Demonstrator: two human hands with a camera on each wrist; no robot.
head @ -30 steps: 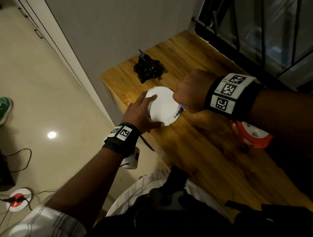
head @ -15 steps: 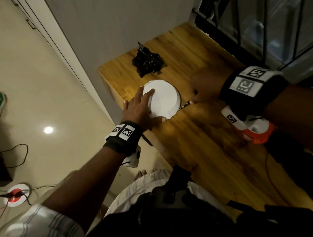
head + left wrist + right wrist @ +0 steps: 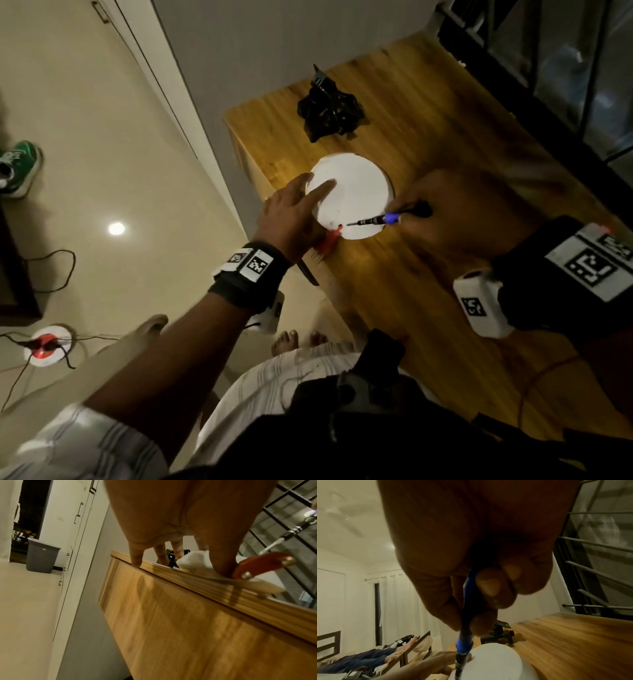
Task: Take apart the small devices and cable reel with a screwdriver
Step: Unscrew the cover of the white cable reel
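wooden desk (image 3: 428, 291) by window grille | white round device (image 3: 352, 195) at the desk's near-left edge | left hand (image 3: 291, 212) spread flat on it | right hand (image 3: 455, 212) pinches screwdriver (image 3: 373, 220), tip at its near rim | black device (image 3: 329, 109) beyond it

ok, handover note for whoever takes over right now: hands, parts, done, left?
Left hand: fingers flat, pressing the white round cable reel down near the wooden table edge; thumb beside its red plug.
Right hand: grips the blue-and-black screwdriver, tip close to the reel's near rim; contact unclear.
Black device: farther back on the table, untouched.
Done: nothing visibly opened.
Left: unscrew and open the reel, then the black device.
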